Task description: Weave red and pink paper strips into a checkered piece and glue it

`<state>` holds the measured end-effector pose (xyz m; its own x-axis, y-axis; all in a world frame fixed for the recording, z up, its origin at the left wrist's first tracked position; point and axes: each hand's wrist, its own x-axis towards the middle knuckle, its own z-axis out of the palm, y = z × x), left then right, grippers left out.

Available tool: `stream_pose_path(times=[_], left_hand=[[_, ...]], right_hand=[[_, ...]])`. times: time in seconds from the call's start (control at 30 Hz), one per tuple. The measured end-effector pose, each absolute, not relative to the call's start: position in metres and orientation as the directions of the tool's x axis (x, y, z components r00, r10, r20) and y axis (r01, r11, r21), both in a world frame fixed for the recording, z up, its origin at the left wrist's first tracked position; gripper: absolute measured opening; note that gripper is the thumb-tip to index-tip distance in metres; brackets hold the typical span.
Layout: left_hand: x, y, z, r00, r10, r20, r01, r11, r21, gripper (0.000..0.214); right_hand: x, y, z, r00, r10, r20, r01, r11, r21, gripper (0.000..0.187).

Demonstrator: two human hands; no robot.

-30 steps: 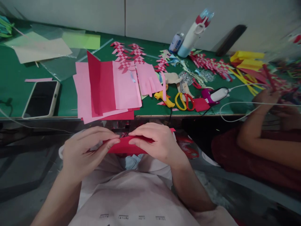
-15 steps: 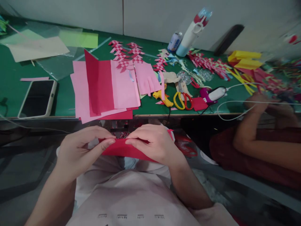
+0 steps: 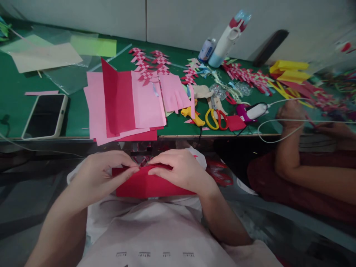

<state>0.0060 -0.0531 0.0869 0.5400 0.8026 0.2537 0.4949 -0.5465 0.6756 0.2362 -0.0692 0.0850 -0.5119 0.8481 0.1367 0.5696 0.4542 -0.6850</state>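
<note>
Now more red paper below right hand

The shirt is pale — with dark markings.

wearer's two hands, one phone, one can, one bottle

I see one piece of plain red paper, wider than tall, its long lower edge nearly straight. The upper edge looks doubled over, pinched by the left hand and right hand, and I have it off the table, before the front edge.
</note>
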Motion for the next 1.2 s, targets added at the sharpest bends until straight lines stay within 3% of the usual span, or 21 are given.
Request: stream_pose_path(times=[0.8, 1.03, 1.2], left_hand=[[0.001, -0.057, 0.092, 0.521, 0.851, -0.067, 0.664, -0.355, 0.658, 0.013], [0.018, -0.05, 0.092, 0.669, 0.739, -0.085, 0.633, -0.506, 0.586, 0.023], [0.021, -0.049, 0.089, 0.662, 0.748, -0.049, 0.63, -0.52, 0.577, 0.02]], right_hand=[[0.24, -0.069, 0.077, -0.478, 0.878, 0.037, 0.569, 0.342, -0.748, 0.013], [0.236, -0.067, 0.072, -0.52, 0.853, 0.033, 0.583, 0.384, -0.716, 0.013], [0.234, -0.068, 0.069, -0.527, 0.848, 0.051, 0.582, 0.404, -0.706, 0.014]])
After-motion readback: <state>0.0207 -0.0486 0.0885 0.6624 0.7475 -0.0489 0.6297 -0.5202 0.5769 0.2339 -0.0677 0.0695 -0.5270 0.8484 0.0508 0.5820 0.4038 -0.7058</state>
